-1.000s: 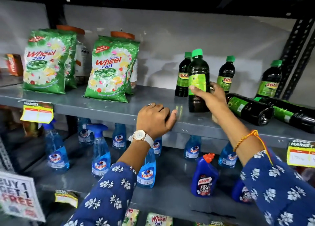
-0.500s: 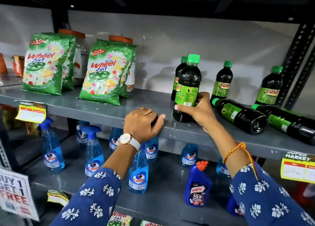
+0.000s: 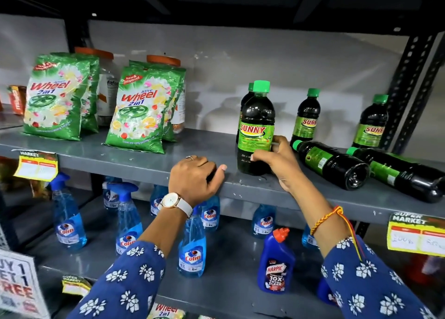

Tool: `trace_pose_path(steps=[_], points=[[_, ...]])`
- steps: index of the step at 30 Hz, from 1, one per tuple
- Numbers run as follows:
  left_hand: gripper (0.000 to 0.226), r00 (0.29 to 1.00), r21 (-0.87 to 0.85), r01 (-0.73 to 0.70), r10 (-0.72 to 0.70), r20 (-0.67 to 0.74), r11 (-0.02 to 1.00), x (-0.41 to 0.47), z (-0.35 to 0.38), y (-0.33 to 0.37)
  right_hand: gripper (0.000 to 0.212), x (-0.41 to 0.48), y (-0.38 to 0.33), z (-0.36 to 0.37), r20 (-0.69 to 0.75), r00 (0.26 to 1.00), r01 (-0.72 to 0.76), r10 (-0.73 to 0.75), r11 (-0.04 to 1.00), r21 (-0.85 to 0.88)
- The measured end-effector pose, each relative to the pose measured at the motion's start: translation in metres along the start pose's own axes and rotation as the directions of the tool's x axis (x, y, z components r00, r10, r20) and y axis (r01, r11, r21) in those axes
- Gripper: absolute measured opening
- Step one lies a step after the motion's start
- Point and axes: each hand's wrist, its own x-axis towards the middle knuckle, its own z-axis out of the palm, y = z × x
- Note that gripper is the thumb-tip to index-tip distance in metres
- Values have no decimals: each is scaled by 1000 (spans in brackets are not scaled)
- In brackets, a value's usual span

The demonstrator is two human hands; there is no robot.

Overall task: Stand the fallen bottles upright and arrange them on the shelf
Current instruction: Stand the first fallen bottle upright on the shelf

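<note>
My right hand (image 3: pixel 277 161) grips a dark Sunny bottle (image 3: pixel 256 126) with a green cap and label, standing upright at the front of the grey shelf (image 3: pixel 149 169). Its label faces me. My left hand (image 3: pixel 193 177) rests curled over the shelf's front edge, holding no bottle. Another upright bottle (image 3: pixel 245 97) stands half hidden right behind the held one. Two more upright bottles (image 3: pixel 306 116) (image 3: pixel 372 123) stand at the back right. Two fallen bottles (image 3: pixel 333 163) (image 3: pixel 404 176) lie on their sides to the right, caps pointing left.
Green Wheel detergent bags (image 3: pixel 140 112) and orange-lidded jars (image 3: pixel 108 87) fill the shelf's left part. Blue Colin spray bottles (image 3: pixel 192 246) and a Harpic bottle (image 3: pixel 275 263) stand on the shelf below. A black upright post (image 3: pixel 407 77) bounds the right side. Price tags (image 3: pixel 416 234) hang off the edge.
My right hand has set the bottle down upright on the shelf front and turned its label toward me. The left hand has stayed on the shelf edge.
</note>
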Motion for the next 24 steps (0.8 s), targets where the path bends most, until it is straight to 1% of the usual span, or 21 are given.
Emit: trace_pose_path(steps=[2,3,5,7,10,12,14,24], points=[[43,1000,0,-4,4,7,1000,0,0,0,52,-3,-3,1,22,1000,10,-10,1000,2],[43,1000,-1,-7,7,8,1000,0,0,-1,54,-5,-4,2,39,999,16,-15,1000,-21],[43,1000,-5,-11,11,8,1000,0,0,-1,63,-8,-7,3,46,999,26,-21,994,-105],[43,1000,-6,-11,11,12,1000,0,0,-1,67,-10,-8,3,14,999,42,-40,984,-172],[43,1000,-7,-16,16,18,1000,-1,0,-2,57,-13,-9,2,-6,999,46,-48,984,-173],[43,1000,-8,-15,15,18,1000,-1,0,-2,45,-15,-10,2,9,998,59,-58,984,-165],[43,1000,-11,-15,15,16,1000,0,1,-2,38,-16,-11,2,21,997,77,-75,979,-187],[42,999,-27,-12,13,37,1000,0,1,-2,36,-27,-16,1,6,995,96,-98,960,-262]])
